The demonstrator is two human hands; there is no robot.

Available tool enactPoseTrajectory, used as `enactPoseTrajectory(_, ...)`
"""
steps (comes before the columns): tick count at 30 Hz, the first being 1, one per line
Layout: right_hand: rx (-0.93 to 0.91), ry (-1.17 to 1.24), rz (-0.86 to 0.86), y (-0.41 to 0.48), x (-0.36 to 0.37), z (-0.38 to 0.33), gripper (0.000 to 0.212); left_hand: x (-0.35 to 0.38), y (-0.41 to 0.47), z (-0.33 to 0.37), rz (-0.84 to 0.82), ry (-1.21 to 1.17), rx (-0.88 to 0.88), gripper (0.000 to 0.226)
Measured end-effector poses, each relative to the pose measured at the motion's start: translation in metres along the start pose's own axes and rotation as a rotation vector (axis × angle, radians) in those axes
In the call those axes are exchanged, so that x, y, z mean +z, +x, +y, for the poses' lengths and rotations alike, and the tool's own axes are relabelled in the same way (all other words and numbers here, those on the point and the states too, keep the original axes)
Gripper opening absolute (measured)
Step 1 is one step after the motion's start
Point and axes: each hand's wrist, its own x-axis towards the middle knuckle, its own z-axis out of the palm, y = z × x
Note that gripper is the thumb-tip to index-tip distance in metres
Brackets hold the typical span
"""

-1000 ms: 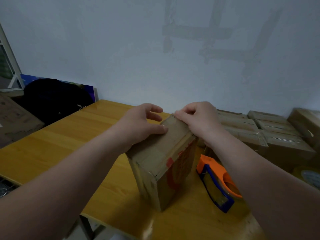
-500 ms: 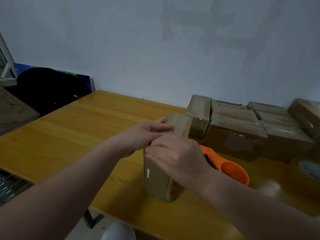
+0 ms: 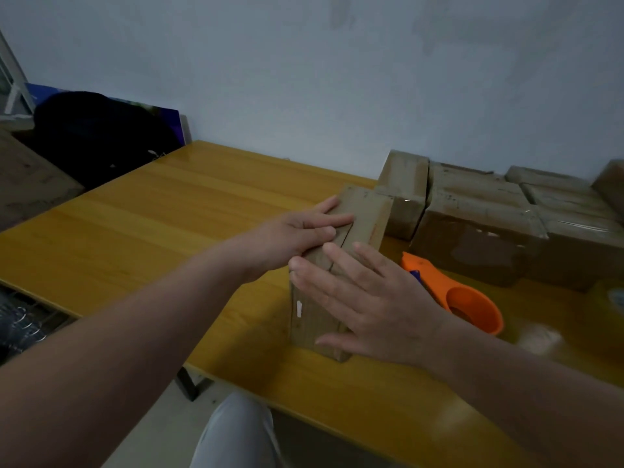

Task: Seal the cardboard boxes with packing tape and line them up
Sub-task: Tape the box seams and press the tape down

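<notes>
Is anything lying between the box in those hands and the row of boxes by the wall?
Nothing visible: the box ends close to the leftmost box of the row. The orange tape dispenser lies to its right, in front of the row.

Upright rectangular cardboard box (image 3: 368, 214): dull brown, small white mark on near face. Row of taped cardboard boxes (image 3: 472, 211): same brown. Wooden table top (image 3: 152, 224): yellow-orange, lengthwise grain bands. Plastic tape dispenser (image 3: 472, 297): orange, blue insert. Soft bag (image 3: 94, 136): black
</notes>
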Motion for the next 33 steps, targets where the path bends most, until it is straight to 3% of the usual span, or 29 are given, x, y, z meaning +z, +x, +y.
enactPoseTrajectory(3, -0.013, -0.243, -0.017, -0.002, 0.006, -0.002, 0.085, 0.000, -0.001, -0.001, 0.003, -0.006, -0.003, 0.037)
enactPoseTrajectory(7, -0.029, -0.351, -0.051, -0.004, 0.006, -0.001, 0.088, 0.000, -0.001, 0.001, -0.009, 0.005, -0.003, 0.041)
enactPoseTrajectory(17, -0.119, -0.147, -0.028, -0.022, -0.008, 0.008, 0.072, 0.003, 0.006, 0.011, -0.053, 0.199, -0.021, 0.044)
enactPoseTrajectory(26, -0.236, 0.051, 0.123, -0.055, -0.028, 0.026, 0.028, 0.010, 0.006, 0.031, -0.046, 0.415, -0.074, 0.044)
enactPoseTrajectory(30, -0.169, 0.096, 0.191, -0.071, -0.034, 0.029, 0.013, 0.026, 0.014, 0.050, 0.131, 0.612, -0.106, 0.042)
enactPoseTrajectory(33, -0.006, 0.134, -0.009, -0.083, -0.027, 0.032, 0.007, 0.041, 0.021, 0.061, 0.298, 0.752, -0.143, 0.060)
